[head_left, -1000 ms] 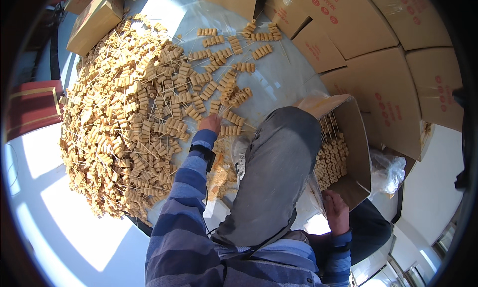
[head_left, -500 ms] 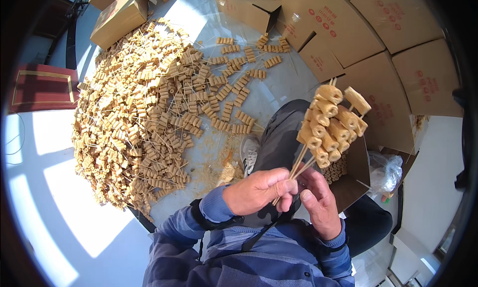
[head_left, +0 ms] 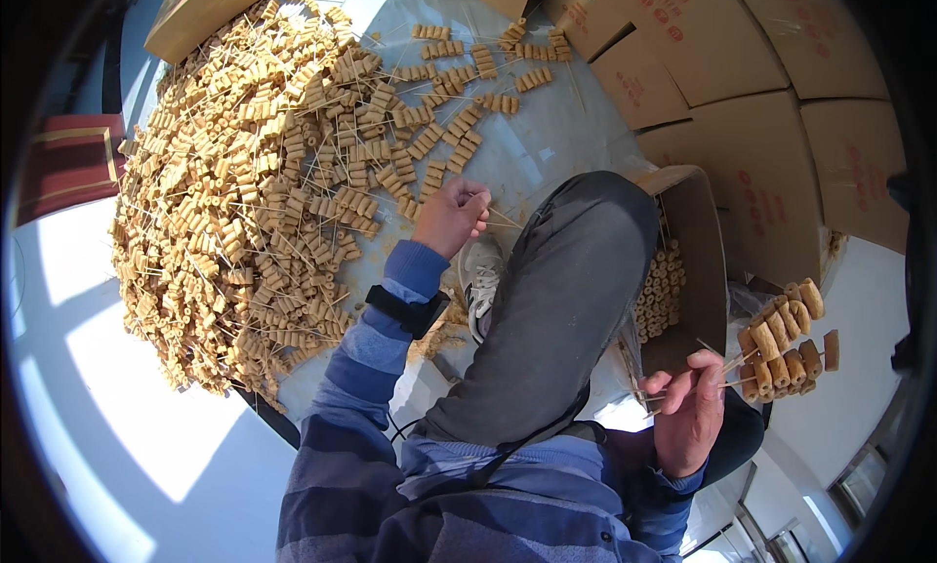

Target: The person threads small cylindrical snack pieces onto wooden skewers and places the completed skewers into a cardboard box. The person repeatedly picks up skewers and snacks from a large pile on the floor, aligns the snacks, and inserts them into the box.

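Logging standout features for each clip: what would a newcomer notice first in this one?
A huge heap of tan skewered rolls sprawls over the pale sheet at upper left. The right hand holds a fanned bunch of skewers at lower right, while the left hand reaches the heap's edge. Stacked cardboard boxes fill the upper right.

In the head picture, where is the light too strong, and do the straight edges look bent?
Head view: sunlight falls in hard patches on the floor at lower left, nearly washed out; the plastic sheet under the skewer pile shines with glare. The cardboard boxes curve toward the rim, and a dark ring frames the picture. The left hand and right hand look sharp.
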A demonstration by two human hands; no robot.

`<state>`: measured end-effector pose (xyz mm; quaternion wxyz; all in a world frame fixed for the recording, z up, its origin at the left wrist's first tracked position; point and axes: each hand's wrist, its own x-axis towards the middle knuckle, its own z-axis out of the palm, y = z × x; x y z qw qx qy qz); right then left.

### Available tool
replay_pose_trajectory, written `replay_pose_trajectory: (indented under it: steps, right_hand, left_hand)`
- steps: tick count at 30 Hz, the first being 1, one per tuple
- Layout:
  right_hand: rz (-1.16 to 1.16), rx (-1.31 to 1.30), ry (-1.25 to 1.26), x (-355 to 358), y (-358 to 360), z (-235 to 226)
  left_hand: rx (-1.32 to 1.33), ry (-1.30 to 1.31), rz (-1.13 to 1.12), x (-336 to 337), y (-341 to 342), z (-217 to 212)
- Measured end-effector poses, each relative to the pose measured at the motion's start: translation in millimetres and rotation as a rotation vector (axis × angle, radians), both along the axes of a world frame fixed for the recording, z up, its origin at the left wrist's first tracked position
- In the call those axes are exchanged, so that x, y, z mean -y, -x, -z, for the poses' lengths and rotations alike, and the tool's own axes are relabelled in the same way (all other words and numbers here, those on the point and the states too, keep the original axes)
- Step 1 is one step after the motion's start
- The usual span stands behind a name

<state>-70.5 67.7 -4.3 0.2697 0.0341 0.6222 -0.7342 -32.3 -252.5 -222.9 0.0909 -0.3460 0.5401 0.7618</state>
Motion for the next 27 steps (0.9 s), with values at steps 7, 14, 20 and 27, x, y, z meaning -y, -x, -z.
replay_pose_trajectory:
  steps: [7, 14, 20, 27]
  right_hand:
    - [-0.065, 0.138, -0.114, -3.4, -3.3, 17.2]
    - [-0.078, 0.164, -0.133, -11.1, 7.0, 19.6]
    - [-0.091, 0.166, -0.102, -20.2, 0.6, 21.2]
    - [-0.065, 0.092, -0.162, -41.8, -16.1, 19.0]
  left_hand:
    - [-0.154, 1.479, 0.630, -63.7, 5.2, 188.4]
    - [0.081, 1.588, 1.045, -56.7, 19.0, 236.5]
    - [0.436, 1.292, 1.259, 5.1, -30.0, 208.6]
    - [0.716, 1.033, 1.130, 16.6, -132.9, 181.4]
